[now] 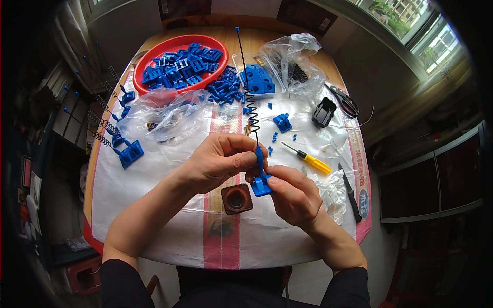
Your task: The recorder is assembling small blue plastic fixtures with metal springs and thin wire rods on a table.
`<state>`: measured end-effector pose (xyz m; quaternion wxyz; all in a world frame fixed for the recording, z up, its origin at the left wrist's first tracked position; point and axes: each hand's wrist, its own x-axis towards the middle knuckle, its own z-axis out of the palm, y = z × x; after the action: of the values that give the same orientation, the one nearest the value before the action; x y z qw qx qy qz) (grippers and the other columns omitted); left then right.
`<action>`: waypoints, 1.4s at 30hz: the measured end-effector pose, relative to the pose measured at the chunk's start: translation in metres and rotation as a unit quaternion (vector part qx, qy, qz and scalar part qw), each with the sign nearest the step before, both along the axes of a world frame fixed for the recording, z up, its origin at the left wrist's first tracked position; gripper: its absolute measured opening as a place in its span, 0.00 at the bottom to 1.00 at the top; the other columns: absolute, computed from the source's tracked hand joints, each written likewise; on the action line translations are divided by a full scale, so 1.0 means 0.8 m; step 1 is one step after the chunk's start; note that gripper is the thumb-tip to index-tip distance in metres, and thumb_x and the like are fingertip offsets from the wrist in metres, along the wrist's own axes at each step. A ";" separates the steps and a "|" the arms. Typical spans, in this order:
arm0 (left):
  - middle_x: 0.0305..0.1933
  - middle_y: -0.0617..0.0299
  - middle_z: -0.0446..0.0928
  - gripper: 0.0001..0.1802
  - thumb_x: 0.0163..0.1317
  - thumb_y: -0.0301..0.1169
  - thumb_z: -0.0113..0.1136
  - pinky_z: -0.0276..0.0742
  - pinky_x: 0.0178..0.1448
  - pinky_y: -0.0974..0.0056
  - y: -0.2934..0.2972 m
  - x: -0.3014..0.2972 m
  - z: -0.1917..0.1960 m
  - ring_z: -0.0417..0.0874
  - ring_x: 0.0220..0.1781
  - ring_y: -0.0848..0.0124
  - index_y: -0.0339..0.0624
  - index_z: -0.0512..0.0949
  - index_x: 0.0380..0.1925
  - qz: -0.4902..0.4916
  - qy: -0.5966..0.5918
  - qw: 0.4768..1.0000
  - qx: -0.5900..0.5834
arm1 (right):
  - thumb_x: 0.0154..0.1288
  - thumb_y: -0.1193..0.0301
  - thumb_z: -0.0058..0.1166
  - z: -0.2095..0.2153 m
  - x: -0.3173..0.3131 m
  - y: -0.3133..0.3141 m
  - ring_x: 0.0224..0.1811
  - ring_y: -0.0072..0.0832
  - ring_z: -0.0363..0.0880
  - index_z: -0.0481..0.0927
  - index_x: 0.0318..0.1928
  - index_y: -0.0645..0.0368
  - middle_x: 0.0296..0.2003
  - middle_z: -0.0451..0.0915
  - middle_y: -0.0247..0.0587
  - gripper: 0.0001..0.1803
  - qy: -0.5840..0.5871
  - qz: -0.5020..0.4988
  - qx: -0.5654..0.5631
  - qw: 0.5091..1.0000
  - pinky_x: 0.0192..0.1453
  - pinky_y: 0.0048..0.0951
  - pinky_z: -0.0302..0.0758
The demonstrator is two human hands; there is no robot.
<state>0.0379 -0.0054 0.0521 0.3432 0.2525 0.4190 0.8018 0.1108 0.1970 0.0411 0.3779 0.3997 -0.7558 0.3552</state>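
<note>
My left hand (222,160) is closed, thumb and fingers pinching a slim blue plastic stem (260,156). From the top of that stem rises a black coiled spring wire (251,110), tipped with a small blue bead. Below, my right hand (295,194) grips a blue plastic base (261,186) between thumb and fingers. Stem and base meet between my two hands, and the fingers partly hide the joint. Just left of the base, a square brown container (236,199) with a round opening sits on the white sheet.
A red basin (138,77) holds many blue bases; loose blue stems (226,86) lie beside it. Finished-looking spring pieces (131,154) line the left edge. On the right are a yellow screwdriver (314,162), knife (351,197), scissors (345,101), black case (323,112) and crumpled tissue (333,195).
</note>
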 end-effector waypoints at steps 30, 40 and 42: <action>0.40 0.55 0.81 0.14 0.67 0.32 0.63 0.78 0.44 0.64 -0.001 -0.005 -0.005 0.81 0.38 0.70 0.33 0.78 0.46 -0.008 -0.015 1.000 0.026 | 0.55 0.83 0.62 -0.001 -0.002 0.000 0.40 0.44 0.86 0.77 0.49 0.65 0.43 0.81 0.58 0.19 0.004 0.001 0.013 1.000 0.39 0.37 0.85; 0.39 0.55 0.81 0.12 0.68 0.32 0.61 0.77 0.43 0.64 0.000 -0.001 -0.002 0.80 0.38 0.70 0.32 0.79 0.42 0.001 -0.021 1.000 0.017 | 0.54 0.83 0.62 -0.001 -0.001 0.000 0.38 0.44 0.86 0.78 0.49 0.64 0.42 0.81 0.57 0.19 0.015 -0.012 0.013 1.000 0.38 0.37 0.84; 0.40 0.55 0.81 0.12 0.68 0.31 0.61 0.78 0.43 0.64 0.001 -0.001 -0.001 0.81 0.38 0.70 0.32 0.79 0.42 0.003 -0.014 1.000 0.013 | 0.54 0.83 0.62 -0.001 -0.001 0.001 0.38 0.44 0.86 0.78 0.49 0.65 0.42 0.81 0.56 0.19 0.017 -0.015 0.014 1.000 0.38 0.37 0.84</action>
<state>0.0370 -0.0049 0.0510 0.3432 0.2442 0.4046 0.8117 0.1100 0.1980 0.0406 0.3899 0.3998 -0.7601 0.3323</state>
